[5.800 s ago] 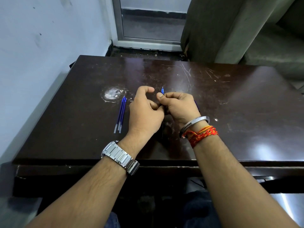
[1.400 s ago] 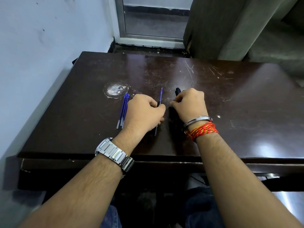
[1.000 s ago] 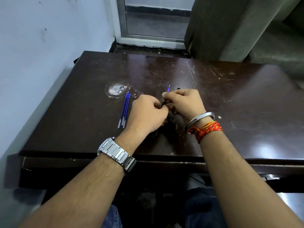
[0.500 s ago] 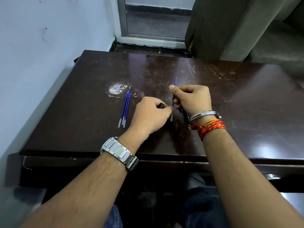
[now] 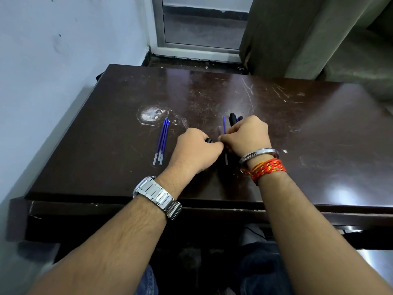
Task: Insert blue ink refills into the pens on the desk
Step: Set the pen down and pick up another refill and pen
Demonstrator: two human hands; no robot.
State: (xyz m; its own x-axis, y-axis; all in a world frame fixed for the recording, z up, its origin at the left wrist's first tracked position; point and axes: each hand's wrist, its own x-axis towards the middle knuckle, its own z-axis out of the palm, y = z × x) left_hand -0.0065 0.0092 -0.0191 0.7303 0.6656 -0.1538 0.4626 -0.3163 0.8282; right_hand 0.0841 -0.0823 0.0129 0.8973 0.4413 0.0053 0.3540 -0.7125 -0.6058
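A: Where was the refill (image 5: 224,127) seen?
B: Mid-worktop, btw. the two hands, tip pointed away from the person, rear end shown below the knuckles. Whether it was pinched or just lay on the wood couldn't be told.
A: And the pens?
B: A bunch of black pens (image 5: 232,119) was gripped by the right hand (image 5: 247,136). Fingers were curled round them, w/ the ends stuck out past the knuckles. Prob. held bunched so none rolled off & the next one was at hand.
A: Left hand?
B: The left hand (image 5: 197,150) was clenched on a short black piece (image 5: 208,140), its end shown at the thumb side. Barrel or cap, not clear. It was held right up against the right thumb, so a part was prob. being lined up for the refill. Insertion was judged not yet done.
A: Spares?
B: Three spare refills (image 5: 162,141) were laid parallel just left of the left hand, w/in reach but not touched.
A: Surface & room?
B: A dark, glossy worktop (image 5: 319,128), much scratched, w/ a worn pale patch (image 5: 152,114) near the spares' tips. It was set against a pale wall (image 5: 53,60) on the left. A metal-framed door (image 5: 202,24) & a grey curtain (image 5: 276,35) were seen behind.
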